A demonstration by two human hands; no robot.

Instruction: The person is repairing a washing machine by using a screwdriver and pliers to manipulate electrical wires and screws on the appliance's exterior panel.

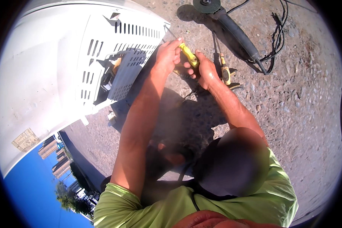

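Curling around the handle of the screwdriver (187, 52), the right hand (207, 70) grips it while the left hand (168, 56) pinches its neck, near the panel's (102, 33) upper-right corner. A skewed push could make the tip slip, scraping the left knuckles.

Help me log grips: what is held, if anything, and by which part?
A yellow-handled screwdriver, by its handle: the right hand around its rear, the left hand at its front end.

1. Rough ground (300, 133), grey-brown, scattered with small stones.
2. A dark angle grinder (237, 32) lies on it, its black cord (281, 35) looped beside it.
3. A yellow-handled screwdriver (226, 73) lies near the grinder, shaft pointing away from the person.
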